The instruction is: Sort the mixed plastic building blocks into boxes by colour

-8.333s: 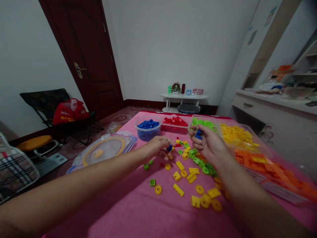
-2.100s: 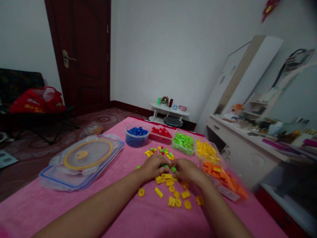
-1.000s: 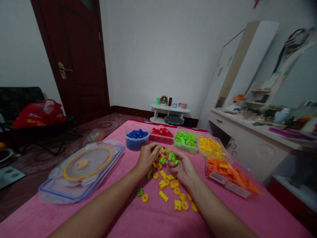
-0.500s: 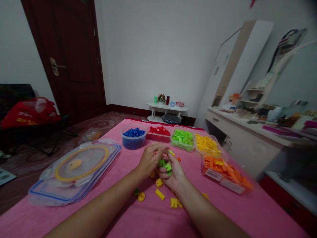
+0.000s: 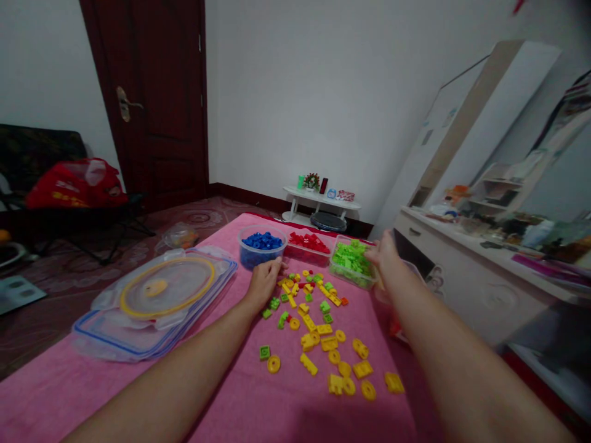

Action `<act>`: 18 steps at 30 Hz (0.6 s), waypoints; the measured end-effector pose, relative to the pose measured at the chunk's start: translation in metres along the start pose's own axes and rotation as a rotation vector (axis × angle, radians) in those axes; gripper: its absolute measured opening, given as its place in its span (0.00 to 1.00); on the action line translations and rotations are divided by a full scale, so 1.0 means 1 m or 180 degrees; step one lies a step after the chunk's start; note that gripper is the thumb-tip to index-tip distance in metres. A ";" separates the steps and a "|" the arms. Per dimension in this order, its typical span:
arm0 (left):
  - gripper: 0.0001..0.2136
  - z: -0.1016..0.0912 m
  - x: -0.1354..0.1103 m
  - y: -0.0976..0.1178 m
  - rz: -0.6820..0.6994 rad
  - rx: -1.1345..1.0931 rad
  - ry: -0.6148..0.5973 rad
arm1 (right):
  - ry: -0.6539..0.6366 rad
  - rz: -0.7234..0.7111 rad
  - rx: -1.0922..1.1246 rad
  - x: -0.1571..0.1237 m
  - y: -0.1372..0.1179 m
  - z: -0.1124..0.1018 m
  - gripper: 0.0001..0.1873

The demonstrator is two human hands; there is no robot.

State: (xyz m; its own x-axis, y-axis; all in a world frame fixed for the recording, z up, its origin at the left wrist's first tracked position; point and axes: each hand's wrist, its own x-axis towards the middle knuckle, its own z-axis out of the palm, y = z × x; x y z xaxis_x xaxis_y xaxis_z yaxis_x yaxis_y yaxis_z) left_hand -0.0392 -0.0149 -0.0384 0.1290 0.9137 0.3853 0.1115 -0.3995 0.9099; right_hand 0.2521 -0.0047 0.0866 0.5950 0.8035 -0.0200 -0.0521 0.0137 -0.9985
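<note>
From afar I cannot tell whether my right hand [image 5: 384, 255], beside the clear plastic box [image 5: 353, 277] seemingly keeping lime-green bricks [image 5: 351, 257] separate by colour, or my left hand [image 5: 265, 280], near scattered yellow plastic pieces [image 5: 329, 343] on pink cloth [image 5: 272, 409], grips anything.

Right fingers [image 5: 373, 253] beside the green-brick box [image 5: 354, 277], contact unclear, left fingers [image 5: 276, 267] near loose yellow bricks [image 5: 308, 322].

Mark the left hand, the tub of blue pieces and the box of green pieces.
Left hand [image 5: 263, 283], head view: back of the hand.
Tub of blue pieces [image 5: 253, 257], head view: near wall.
Box of green pieces [image 5: 353, 277], head view: near wall.
</note>
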 end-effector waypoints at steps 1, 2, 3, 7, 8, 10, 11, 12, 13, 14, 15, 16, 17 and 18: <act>0.26 0.001 -0.001 0.000 0.0013 0.0046 -0.0061 | 0.0086 0.0002 -0.0085 0.003 0.001 -0.002 0.37; 0.26 0.002 -0.001 0.000 0.0034 0.0115 -0.0111 | 0.0171 0.0015 -0.0144 0.002 0.004 -0.002 0.37; 0.26 0.003 -0.002 0.000 0.0059 0.0196 -0.0152 | 0.0241 0.0021 -0.0189 -0.001 0.009 -0.001 0.37; 0.26 0.004 -0.002 -0.001 0.0104 0.0408 -0.0266 | -0.0171 -0.0337 -0.0202 -0.043 0.036 0.010 0.24; 0.26 0.004 -0.001 -0.002 0.0106 0.0418 -0.0282 | -0.0465 -0.0454 -0.0246 -0.057 0.042 0.014 0.20; 0.26 0.003 -0.001 -0.003 0.0099 0.0420 -0.0299 | -0.1072 -0.0675 -0.0694 -0.084 0.054 0.019 0.15; 0.26 0.002 -0.001 -0.003 0.0101 0.0432 -0.0316 | -0.1301 -0.0832 -0.1101 -0.096 0.059 0.020 0.12; 0.25 0.002 -0.001 -0.003 0.0111 0.0461 -0.0335 | -0.1450 -0.1015 -0.1588 -0.105 0.062 0.021 0.09; 0.24 0.002 -0.001 -0.004 0.0131 0.0505 -0.0349 | -0.1512 -0.1222 -0.2091 -0.113 0.065 0.021 0.06; 0.23 0.002 -0.002 -0.005 0.0159 0.0557 -0.0359 | -0.1514 -0.1414 -0.2561 -0.119 0.067 0.020 0.05; 0.22 0.002 -0.002 -0.005 0.0182 0.0610 -0.0358 | -0.1477 -0.1562 -0.2947 -0.123 0.069 0.019 0.05; 0.20 0.003 -0.003 -0.005 0.0196 0.0655 -0.0349 | -0.1446 -0.1663 -0.3230 -0.126 0.071 0.018 0.06; 0.19 0.003 -0.003 -0.005 0.0204 0.0689 -0.0329 | -0.1435 -0.1725 -0.3429 -0.128 0.073 0.017 0.06; 0.19 0.003 -0.004 -0.003 0.0209 0.0714 -0.0315 | -0.1464 -0.1755 -0.3575 -0.130 0.075 0.016 0.07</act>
State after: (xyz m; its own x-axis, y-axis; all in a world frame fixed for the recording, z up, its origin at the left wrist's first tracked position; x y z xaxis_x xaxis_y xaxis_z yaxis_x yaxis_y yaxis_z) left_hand -0.0365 -0.0175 -0.0429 0.2377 0.8779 0.4156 0.3141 -0.4744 0.8224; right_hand 0.1579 -0.0987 0.0153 -0.0102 0.9809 0.1941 0.9236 0.0837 -0.3742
